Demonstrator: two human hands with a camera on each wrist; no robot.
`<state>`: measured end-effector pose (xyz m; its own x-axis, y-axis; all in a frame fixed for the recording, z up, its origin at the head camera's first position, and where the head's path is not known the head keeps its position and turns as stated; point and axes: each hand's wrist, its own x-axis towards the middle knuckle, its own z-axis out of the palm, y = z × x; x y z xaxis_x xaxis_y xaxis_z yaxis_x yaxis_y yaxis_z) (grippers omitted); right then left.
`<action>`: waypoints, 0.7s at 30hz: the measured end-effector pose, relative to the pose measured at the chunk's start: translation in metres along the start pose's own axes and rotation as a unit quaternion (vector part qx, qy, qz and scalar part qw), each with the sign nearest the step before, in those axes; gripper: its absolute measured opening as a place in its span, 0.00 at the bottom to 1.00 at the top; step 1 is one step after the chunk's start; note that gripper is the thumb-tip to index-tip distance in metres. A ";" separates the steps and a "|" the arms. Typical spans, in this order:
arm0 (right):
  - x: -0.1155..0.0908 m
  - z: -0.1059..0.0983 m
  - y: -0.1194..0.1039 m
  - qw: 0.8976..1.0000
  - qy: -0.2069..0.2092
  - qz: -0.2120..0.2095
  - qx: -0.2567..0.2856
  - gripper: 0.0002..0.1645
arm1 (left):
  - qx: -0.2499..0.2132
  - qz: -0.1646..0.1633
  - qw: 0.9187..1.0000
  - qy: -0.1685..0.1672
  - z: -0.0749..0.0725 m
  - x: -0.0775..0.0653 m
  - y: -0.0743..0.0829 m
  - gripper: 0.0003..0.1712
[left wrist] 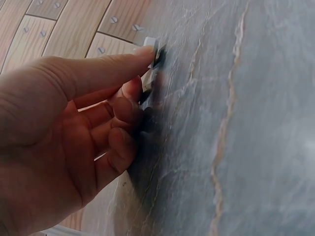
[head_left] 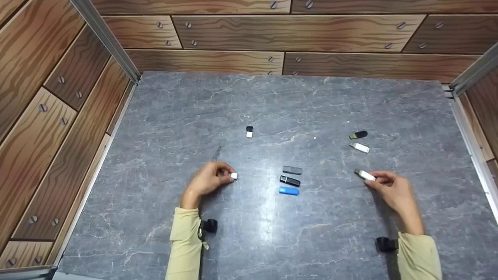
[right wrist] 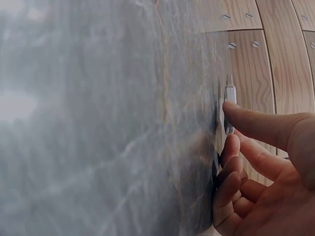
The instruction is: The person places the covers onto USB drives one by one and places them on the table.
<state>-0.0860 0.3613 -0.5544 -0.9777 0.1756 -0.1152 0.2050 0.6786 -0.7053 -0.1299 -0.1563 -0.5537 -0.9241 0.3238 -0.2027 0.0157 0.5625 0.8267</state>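
My left hand (head_left: pixel 208 181) pinches a small white USB stick cap (head_left: pixel 234 175) between thumb and fingers, just above the grey table. In the left wrist view only a bit of that cap (left wrist: pixel 150 42) shows past the thumb. Over at the right, my right hand (head_left: pixel 395 190) holds a white USB stick (head_left: pixel 365 175) by its rear end, its metal plug bare and pointing up and left. The right wrist view shows the same stick (right wrist: pixel 230 96) between thumb and fingers. Beyond it lie a second white USB stick (head_left: pixel 360 147) and a black one with a greenish end (head_left: pixel 358 134).
Between the hands lie a grey USB stick (head_left: pixel 292 170), a black one (head_left: pixel 290 181) and a blue one (head_left: pixel 289 190) in a column. A black cap (head_left: pixel 249 128) and a white cap (head_left: pixel 249 134) sit farther back. Wood-patterned panels (head_left: pixel 295 33) border the marbled tabletop (head_left: pixel 194 101).
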 end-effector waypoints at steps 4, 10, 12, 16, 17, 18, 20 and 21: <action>0.000 -0.001 -0.001 1.000 -0.008 0.007 0.008 0.23 | -0.009 -0.012 1.000 0.003 0.000 0.001 0.001 0.09; -0.002 -0.001 -0.003 0.999 -0.019 0.010 0.032 0.25 | -0.019 -0.017 1.000 0.007 0.001 0.000 0.003 0.09; -0.002 0.000 -0.004 0.999 -0.023 0.011 0.045 0.25 | -0.025 -0.013 1.000 0.009 0.002 0.000 0.003 0.09; -0.003 0.002 -0.006 0.996 -0.037 0.019 0.079 0.26 | -0.059 -0.009 0.998 0.009 0.004 0.001 0.003 0.09; -0.003 0.003 -0.006 0.995 -0.040 0.022 0.087 0.27 | -0.070 -0.011 0.997 0.010 0.005 0.001 0.003 0.09; -0.004 0.004 -0.007 0.994 -0.044 0.025 0.093 0.27 | -0.082 -0.014 0.996 0.011 0.006 0.001 0.004 0.09; -0.004 0.005 -0.007 0.993 -0.051 0.029 0.103 0.28 | -0.099 -0.016 0.995 0.015 0.008 0.002 0.004 0.10; -0.004 0.006 -0.007 0.993 -0.052 0.027 0.106 0.28 | -0.107 -0.017 0.994 0.016 0.009 0.003 0.004 0.11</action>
<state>-0.0833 0.3513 -0.5527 -0.9674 0.1249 -0.2204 0.2532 0.5029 -0.8264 -0.1287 -0.1460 -0.5555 -0.9347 0.2805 -0.2184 -0.0941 0.3972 0.9129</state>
